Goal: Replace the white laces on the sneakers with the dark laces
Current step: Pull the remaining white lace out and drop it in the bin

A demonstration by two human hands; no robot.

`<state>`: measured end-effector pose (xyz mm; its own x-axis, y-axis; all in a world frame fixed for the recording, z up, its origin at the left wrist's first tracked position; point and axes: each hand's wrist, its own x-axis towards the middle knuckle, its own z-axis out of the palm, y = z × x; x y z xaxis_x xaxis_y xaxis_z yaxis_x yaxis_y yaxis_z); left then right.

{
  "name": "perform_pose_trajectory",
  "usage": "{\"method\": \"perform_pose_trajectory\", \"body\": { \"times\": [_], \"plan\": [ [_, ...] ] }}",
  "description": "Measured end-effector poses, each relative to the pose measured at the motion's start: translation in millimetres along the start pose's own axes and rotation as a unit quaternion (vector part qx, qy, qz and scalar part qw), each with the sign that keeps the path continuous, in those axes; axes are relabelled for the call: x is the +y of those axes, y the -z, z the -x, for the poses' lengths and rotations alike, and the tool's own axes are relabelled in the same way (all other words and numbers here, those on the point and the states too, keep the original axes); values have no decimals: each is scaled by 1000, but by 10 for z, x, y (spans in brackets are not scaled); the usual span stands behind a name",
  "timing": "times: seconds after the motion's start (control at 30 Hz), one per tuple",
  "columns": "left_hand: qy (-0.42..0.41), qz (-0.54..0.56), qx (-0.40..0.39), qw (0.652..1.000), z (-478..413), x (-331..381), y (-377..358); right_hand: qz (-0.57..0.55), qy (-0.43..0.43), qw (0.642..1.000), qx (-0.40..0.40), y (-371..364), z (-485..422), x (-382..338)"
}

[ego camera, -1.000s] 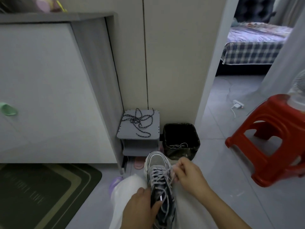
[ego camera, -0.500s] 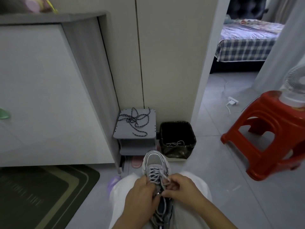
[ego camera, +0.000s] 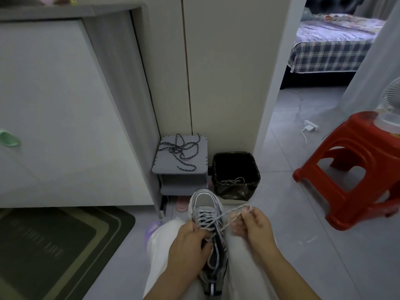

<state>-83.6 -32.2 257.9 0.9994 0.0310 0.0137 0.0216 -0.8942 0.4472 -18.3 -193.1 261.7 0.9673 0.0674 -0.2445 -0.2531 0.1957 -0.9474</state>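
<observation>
A grey sneaker (ego camera: 204,202) was seen lying on the person's lap, between the pale trouser legs (ego camera: 161,241), with its toe pointed away from the body. It was gripped at its left side by the left hand (ego camera: 188,250), whose fingers were curled in at the lacing. A length of white lace (ego camera: 227,215), threaded through the upper eyelets, was held stretched out to the right, and its end was pinched between the curled fingers and thumb of the right hand (ego camera: 257,226), just beside the shoe.

The dark laces (ego camera: 177,149) were left in a loose tangle on top of a small grey stand (ego camera: 167,168) against the wall, well apart from both hands. Just to the right of the stand a black-lined bin (ego camera: 236,191) was placed, and a pale lace (ego camera: 233,181) could be made out lying inside it. A red stool (ego camera: 355,137) carrying a white fan (ego camera: 391,100) was seen on the tiled floor (ego camera: 303,234) at the right, and a dark mat (ego camera: 54,245) at the lower left.
</observation>
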Motion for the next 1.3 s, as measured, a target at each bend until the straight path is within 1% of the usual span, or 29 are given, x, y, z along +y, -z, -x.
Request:
{"method": "perform_pose_trajectory", "body": {
  "times": [0.03,0.1,0.13,0.2,0.27,0.3,0.33,0.37,0.4,0.43,0.47,0.53,0.57,0.63,0.7,0.73,0.83,0.87,0.9,0.97,1.0,1.07,1.1,1.13,1.17,1.23,1.27,1.3],
  "plan": [
    [3,1,-2,1000,0,-14,-10,16,-2,1000,-10,6,6,0],
    [7,0,-9,1000,-5,-32,-24,102,-3,993,-57,7,27,40],
    [7,-3,-12,1000,-9,-37,-30,161,0,984,-82,13,24,89],
    [10,-8,-16,1000,-8,-45,-48,291,23,950,-113,2,31,146],
    [14,-11,-20,1000,6,-56,-63,347,50,929,-120,-8,11,195],
    [15,-15,-21,1000,16,-66,-70,359,60,925,-114,-17,0,204],
    [15,-22,-21,999,27,-75,-74,342,57,932,-103,-25,-5,194],
    [14,-30,-18,999,37,-82,-75,289,40,952,-88,-26,-20,189],
    [12,-37,-13,999,44,-86,-75,212,20,974,-73,-28,-30,178],
    [10,-37,-7,999,49,-88,-78,147,3,988,-55,-29,-38,159],
    [10,-33,-1,999,54,-87,-86,115,-1,992,-45,-28,-41,144],
    [13,-26,7,1000,65,-79,-111,147,8,987,-61,-26,-22,156],
    [15,-24,10,1000,70,-80,-127,195,18,977,-81,-32,-2,164],
    [17,-18,18,1000,80,-90,-144,311,45,943,-109,-40,26,187],
    [12,-5,26,1000,94,-118,-161,382,68,917,-97,-53,36,198],
    [8,6,30,999,105,-139,-176,381,68,918,-83,-57,29,200],
    [-7,42,53,998,146,-222,-241,247,20,967,-61,-52,3,201],
    [-13,49,68,996,157,-252,-261,218,12,974,-59,-57,-1,191],
    [-16,55,79,995,168,-271,-269,214,12,975,-62,-66,4,178],
    [-21,65,91,993,179,-284,-270,249,22,965,-74,-79,29,158],
    [-22,70,93,993,179,-279,-263,286,32,954,-82,-75,35,152],
    [-22,76,97,992,185,-266,-258,376,55,921,-89,-54,30,186],
    [-24,76,101,992,192,-266,-262,397,57,912,-83,-50,26,204],
    [-25,76,103,991,202,-264,-264,390,51,916,-75,-54,17,211],
    [-25,77,105,991,213,-262,-271,355,39,932,-64,-60,6,211],
    [-26,79,109,991,232,-264,-281,240,10,969,-47,-72,-7,179],
    [-27,81,116,990,240,-264,-280,179,-6,983,-41,-74,-20,159],
    [-30,88,128,987,246,-258,-265,145,-15,989,-38,-70,-32,133]
  ]
}}
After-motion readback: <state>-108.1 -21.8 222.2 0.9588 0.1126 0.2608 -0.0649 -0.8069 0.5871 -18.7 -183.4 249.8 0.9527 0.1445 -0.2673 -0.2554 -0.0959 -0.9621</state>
